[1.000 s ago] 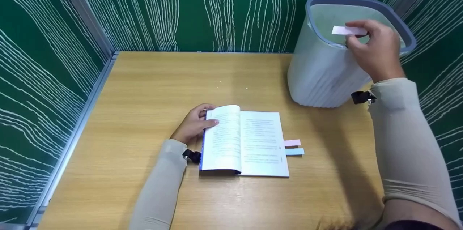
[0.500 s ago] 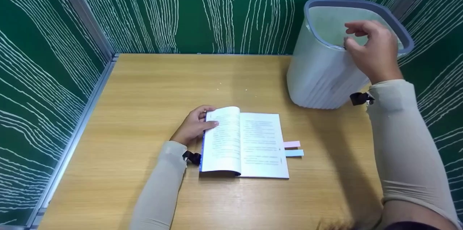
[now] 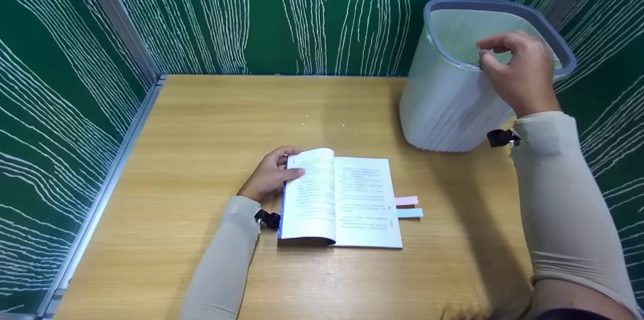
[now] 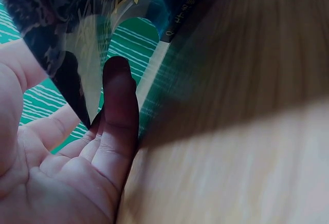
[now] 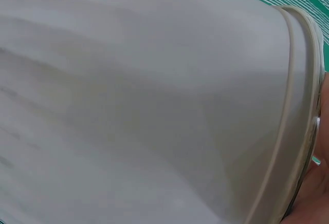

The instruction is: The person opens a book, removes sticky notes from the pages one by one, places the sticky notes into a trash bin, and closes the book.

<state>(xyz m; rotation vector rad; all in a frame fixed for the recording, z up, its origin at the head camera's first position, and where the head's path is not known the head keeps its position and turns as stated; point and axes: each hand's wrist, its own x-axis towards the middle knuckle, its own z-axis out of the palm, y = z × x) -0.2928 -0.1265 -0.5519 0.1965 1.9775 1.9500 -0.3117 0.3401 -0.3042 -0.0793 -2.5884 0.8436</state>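
Note:
An opened book lies on the wooden table, its left pages and cover curving up off the surface. My left hand holds that raised left side, thumb over the page and fingers behind the dark cover. From the book's right edge stick out a pink tab and a blue tab. Over the opening of a tall bin, my right hand hovers with curled fingers, thumb and index tips brought together. Nothing shows between them. In the right wrist view, the bin's pale side hides most of that hand.
The bin has a blue-grey rim and stands at the table's back right corner. A few tiny white specks dot the wooden table behind the book. Green walls with white lines enclose the back and sides.
The pale pink strip that my right hand pinched over the bin has left the fingers and is out of sight. Thumb and index parted, then came together again. My left hand keeps its hold.

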